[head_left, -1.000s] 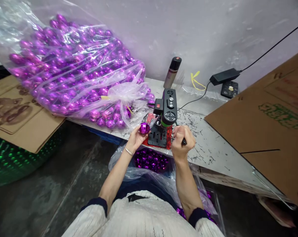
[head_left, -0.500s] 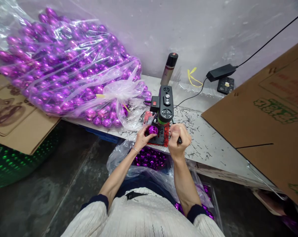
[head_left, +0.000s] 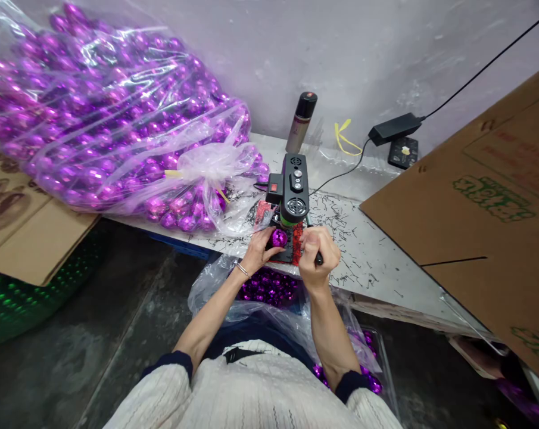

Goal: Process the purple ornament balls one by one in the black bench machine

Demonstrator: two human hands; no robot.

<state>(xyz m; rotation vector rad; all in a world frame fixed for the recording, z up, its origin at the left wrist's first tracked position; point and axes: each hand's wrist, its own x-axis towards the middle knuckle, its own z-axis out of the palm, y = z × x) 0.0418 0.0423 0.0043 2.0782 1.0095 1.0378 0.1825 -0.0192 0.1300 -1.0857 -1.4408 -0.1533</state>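
Evidently, purple ball (head_left: 279, 238) steadied by machine head (head_left: 295, 187)

Left hand (head_left: 255, 255) is half-curled, thumb and fingers holding the ball from its left side, apparently because a round piece could roll. The ball is over the black base plate (head_left: 287, 257), on the near side of the head; whether it touches the plate cannot be told. Right hand (head_left: 326, 250) is closed in a fist around the lever handle (head_left: 319, 260), judged a grip for firm control. Clear bag (head_left: 213, 159) is knotted, presumably containing its contents.
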